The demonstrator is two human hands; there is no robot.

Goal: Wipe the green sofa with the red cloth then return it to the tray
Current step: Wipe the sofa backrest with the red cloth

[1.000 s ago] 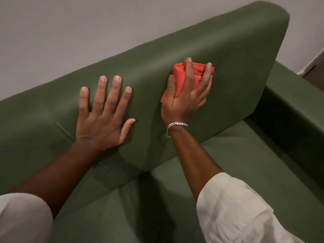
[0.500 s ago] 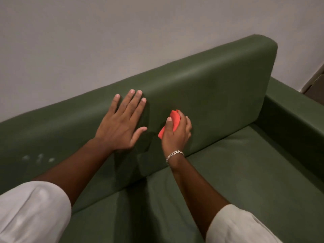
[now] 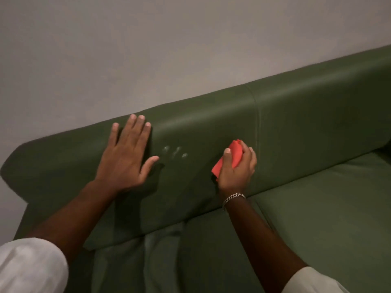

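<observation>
- Wiping of the backrest is the step in hand: the person leans over the green sofa (image 3: 296,127) and works on the front face of its back cushion.
- Right hand (image 3: 237,166) is clenched around the red cloth (image 3: 229,160), which is bunched into a small wad and pressed against the backrest, just left of a vertical seam (image 3: 258,123). A chain bracelet (image 3: 233,197) sits on that wrist.
- Left hand (image 3: 127,155) grasps nothing. It lies flat and released on the backrest with fingers spread, and I judge that it serves only to steady the body.
- Three pale smudges (image 3: 175,152) show on the leather between the two hands. They look like finger marks, so I think the bare palm can leave new marks on the surface.
- To do this step well, I would open the cloth more. As a tight wad it touches only a small patch, and a flatter fold under the palm would cover more in each pass.
- Strokes should be long, overlapping, and go along the backrest toward the smudges, with even pressure, so that no strip is missed.
- It is better to rest the left hand on a part not yet wiped, or to wipe the place where it lies afterwards.
- Seat cushions (image 3: 317,218) below seem still to need a pass.
- No tray is in view, so where the cloth must return I cannot tell from here.
</observation>
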